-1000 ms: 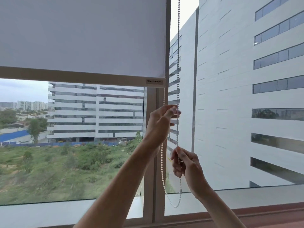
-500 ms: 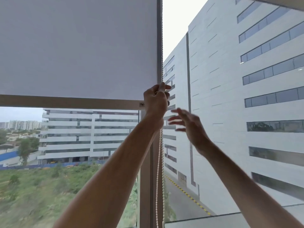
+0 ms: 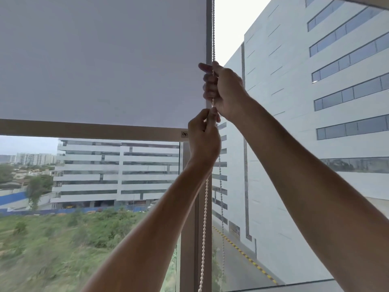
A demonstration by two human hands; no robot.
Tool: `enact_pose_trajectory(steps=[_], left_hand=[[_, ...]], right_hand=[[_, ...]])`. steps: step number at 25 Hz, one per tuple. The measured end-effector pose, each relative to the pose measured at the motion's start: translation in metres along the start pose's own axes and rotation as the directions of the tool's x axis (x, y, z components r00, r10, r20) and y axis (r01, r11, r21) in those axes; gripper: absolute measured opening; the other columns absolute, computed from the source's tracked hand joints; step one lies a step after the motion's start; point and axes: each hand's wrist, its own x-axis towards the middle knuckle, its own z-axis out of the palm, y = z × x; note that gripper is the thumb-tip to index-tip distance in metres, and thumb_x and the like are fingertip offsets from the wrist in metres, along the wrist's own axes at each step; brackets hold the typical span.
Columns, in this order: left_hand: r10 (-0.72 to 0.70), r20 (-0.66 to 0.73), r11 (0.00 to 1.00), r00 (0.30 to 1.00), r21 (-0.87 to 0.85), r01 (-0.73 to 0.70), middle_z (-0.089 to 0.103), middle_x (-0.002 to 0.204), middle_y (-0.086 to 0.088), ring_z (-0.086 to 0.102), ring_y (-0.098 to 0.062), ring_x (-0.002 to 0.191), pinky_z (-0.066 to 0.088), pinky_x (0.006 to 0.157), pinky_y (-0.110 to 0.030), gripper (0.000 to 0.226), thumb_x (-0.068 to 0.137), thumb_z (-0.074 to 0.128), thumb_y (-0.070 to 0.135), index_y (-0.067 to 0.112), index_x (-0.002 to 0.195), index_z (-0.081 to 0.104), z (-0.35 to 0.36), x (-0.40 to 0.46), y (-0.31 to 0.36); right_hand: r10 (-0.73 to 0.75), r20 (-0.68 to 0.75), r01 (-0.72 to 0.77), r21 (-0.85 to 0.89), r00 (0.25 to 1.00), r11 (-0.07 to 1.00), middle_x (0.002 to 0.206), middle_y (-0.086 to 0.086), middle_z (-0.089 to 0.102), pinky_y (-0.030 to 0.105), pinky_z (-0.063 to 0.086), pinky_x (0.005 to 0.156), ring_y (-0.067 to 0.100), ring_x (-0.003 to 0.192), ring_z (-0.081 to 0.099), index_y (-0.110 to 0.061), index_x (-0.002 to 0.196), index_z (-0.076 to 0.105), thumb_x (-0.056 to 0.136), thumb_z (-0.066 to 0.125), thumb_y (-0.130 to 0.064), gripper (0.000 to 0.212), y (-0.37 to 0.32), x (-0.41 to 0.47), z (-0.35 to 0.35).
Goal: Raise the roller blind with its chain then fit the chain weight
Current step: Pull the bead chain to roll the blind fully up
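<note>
A grey roller blind (image 3: 101, 60) covers the upper half of the left window, and its beige bottom bar (image 3: 88, 130) runs across at mid height. A white bead chain (image 3: 203, 232) hangs along the mullion at the blind's right edge, with a second strand (image 3: 221, 197) beside it. My right hand (image 3: 225, 91) is fisted around the chain high up, just right of the blind's edge. My left hand (image 3: 203, 138) pinches the chain directly below it, in front of the bar's right end. No chain weight is in view.
The vertical window mullion (image 3: 188, 228) stands behind my left forearm. Glass panes lie on both sides, with white buildings, greenery and a road outside. Another blind's edge (image 3: 370, 1) shows at the top right.
My right hand has risen from open fingers beside the chain to a closed grip above my left hand. The view has tilted upward since a second ago.
</note>
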Motion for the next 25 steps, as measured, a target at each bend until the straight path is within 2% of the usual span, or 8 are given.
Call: enact_pose_trajectory(steps=[3, 5, 9, 14, 21, 25], left_hand=[[0.018, 0.037, 1.000, 0.999, -0.009, -0.018, 0.033, 0.050, 0.006, 0.026, -0.012, 0.047, 0.021, 0.046, -0.024, 0.039, 0.104, 0.044, 0.015, 0.005, 0.066, 0.047, -0.004, 0.002, -0.012], [0.047, 0.052, 0.999, 0.998, -0.004, -0.047, 0.031, 0.044, 0.011, 0.024, -0.008, 0.044, 0.021, 0.045, -0.021, 0.041, 0.104, 0.043, 0.014, 0.014, 0.063, 0.043, -0.005, 0.000, -0.017], [0.062, 0.072, 0.998, 0.995, -0.013, -0.061, 0.029, 0.042, 0.010, 0.021, -0.006, 0.040, 0.018, 0.042, -0.023, 0.039, 0.104, 0.044, 0.015, 0.013, 0.065, 0.044, -0.006, -0.012, -0.031], [0.013, 0.103, 0.998, 0.995, -0.058, -0.007, 0.028, 0.051, 0.005, 0.021, -0.019, 0.048, 0.018, 0.043, -0.038, 0.038, 0.102, 0.044, 0.023, 0.008, 0.067, 0.045, -0.009, -0.048, -0.061], [-0.133, 0.172, 0.984, 0.976, -0.095, 0.150, 0.024, 0.053, -0.001, 0.018, -0.017, 0.048, 0.016, 0.045, -0.030, 0.036, 0.101, 0.045, 0.023, 0.003, 0.072, 0.043, -0.024, -0.123, -0.094], [-0.221, 0.187, 0.964, 0.957, -0.109, 0.244, 0.027, 0.055, 0.006, 0.020, -0.014, 0.049, 0.018, 0.046, -0.028, 0.036, 0.101, 0.045, 0.022, 0.007, 0.069, 0.042, -0.032, -0.166, -0.110]], right_hand=[[-0.012, -0.017, 0.013, 0.047, 1.000, 0.999, 0.039, -0.009, 0.030, 0.018, 0.017, 0.029, 0.004, 0.029, 0.021, -0.012, 0.073, 0.056, 0.104, 0.039, -0.022, 0.036, 0.012, 0.000, -0.001], [-0.018, 0.013, 0.017, 0.072, 1.000, 0.997, 0.036, -0.011, 0.026, 0.018, 0.014, 0.029, 0.003, 0.028, 0.018, -0.015, 0.067, 0.050, 0.104, 0.038, -0.023, 0.040, 0.019, -0.001, -0.005], [-0.022, 0.056, 0.017, 0.092, 0.998, 0.996, 0.036, -0.011, 0.023, 0.017, 0.012, 0.028, 0.002, 0.028, 0.016, -0.016, 0.066, 0.046, 0.105, 0.035, -0.022, 0.041, 0.031, -0.006, -0.017], [0.006, 0.083, -0.010, 0.054, 0.997, 0.998, 0.037, -0.012, 0.027, 0.015, 0.015, 0.028, 0.001, 0.028, 0.018, -0.017, 0.068, 0.045, 0.105, 0.033, -0.027, 0.041, 0.059, -0.030, -0.040], [0.071, 0.057, -0.073, 0.036, 0.996, 0.997, 0.039, -0.013, 0.028, 0.012, 0.015, 0.028, -0.001, 0.029, 0.018, -0.017, 0.068, 0.044, 0.105, 0.033, -0.029, 0.040, 0.113, -0.080, -0.071], [0.117, -0.008, -0.117, 0.008, 0.993, 0.993, 0.040, -0.013, 0.027, 0.012, 0.014, 0.029, -0.001, 0.030, 0.018, -0.017, 0.067, 0.043, 0.104, 0.036, -0.029, 0.040, 0.142, -0.112, -0.085]])
